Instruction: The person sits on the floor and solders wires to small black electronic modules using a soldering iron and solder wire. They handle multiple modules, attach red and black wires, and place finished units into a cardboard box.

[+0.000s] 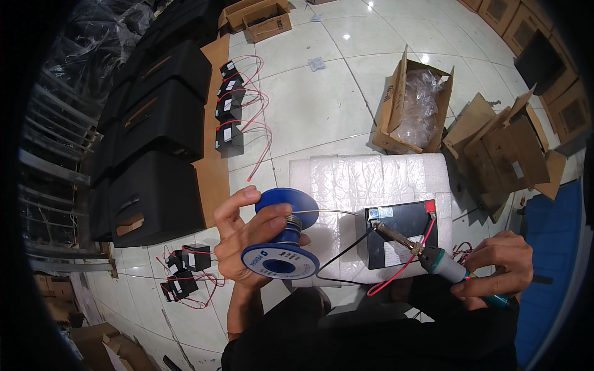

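Observation:
My left hand (247, 238) grips a blue spool of solder wire (288, 232), fingers wrapped round its core. A thin strand of solder (328, 211) runs from the spool to the left terminal of a black battery (396, 232). In my right hand (498, 269) is a soldering iron (442, 263) with a grey and green handle. Its tip meets or nearly meets that same terminal, where a black wire (346, 250) ends. From the red terminal at the battery's right corner hangs a red wire (402, 272). The battery lies on a white foam block (322, 179).
Black batteries with red wires (229, 111) stand in a row beyond my left hand; more batteries (185, 269) lie nearer. Large black cases (158, 191) line the left. A carton of clear plastic (417, 111) and an opened carton (507, 148) are at the right.

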Available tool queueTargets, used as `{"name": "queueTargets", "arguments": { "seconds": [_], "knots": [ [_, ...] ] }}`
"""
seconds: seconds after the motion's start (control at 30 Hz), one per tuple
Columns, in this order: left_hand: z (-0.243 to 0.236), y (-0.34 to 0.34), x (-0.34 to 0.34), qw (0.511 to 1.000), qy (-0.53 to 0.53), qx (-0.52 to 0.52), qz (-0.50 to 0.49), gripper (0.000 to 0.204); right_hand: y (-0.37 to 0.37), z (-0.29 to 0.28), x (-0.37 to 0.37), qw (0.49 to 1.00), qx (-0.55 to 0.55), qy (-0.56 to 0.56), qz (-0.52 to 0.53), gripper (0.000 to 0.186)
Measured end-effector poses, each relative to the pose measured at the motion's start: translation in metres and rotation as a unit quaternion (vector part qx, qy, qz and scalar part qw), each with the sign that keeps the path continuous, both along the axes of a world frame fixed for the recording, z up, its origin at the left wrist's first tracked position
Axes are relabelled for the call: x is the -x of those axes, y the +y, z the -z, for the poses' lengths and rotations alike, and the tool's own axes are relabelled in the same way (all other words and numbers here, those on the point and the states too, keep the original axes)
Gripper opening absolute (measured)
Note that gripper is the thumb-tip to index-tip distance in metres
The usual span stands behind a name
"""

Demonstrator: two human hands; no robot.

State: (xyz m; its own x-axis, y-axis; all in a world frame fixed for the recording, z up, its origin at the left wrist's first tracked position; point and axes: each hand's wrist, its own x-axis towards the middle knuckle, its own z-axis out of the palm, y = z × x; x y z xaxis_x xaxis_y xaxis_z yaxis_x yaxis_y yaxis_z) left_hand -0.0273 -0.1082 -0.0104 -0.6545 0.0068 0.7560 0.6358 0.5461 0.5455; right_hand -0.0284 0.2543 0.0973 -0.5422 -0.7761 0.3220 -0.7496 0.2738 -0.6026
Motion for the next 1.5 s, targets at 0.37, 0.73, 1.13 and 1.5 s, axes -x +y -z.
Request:
{"name": "queueTargets", "arguments": {
  "seconds": [0.37, 0.73, 1.13, 1.5],
  "knots": [
    [0.001, -0.001, 0.0, 1.0, 0.008, -0.003, -0.003, 0.054, -0.001, 0.006, -0.001, 1.0, 0.018, 0.019, 0.005, 0.028],
    [0.001, -0.008, -0.004, 0.999, -0.002, -0.026, -0.025, 0.055, 0.003, 0.0, 0.0, 1.0, 0.013, -0.005, 0.007, 0.026],
    [0.01, -0.013, -0.004, 0.988, 0.0, -0.106, -0.11, 0.052, 0.011, 0.001, -0.001, 0.998, 0.048, 0.02, 0.046, 0.021],
    [0.138, -0.065, -0.042, 0.821, -0.263, -0.415, -0.292, 0.029, 0.032, 0.053, -0.015, 0.92, 0.299, 0.01, 0.252, 0.018]
  ]
}}
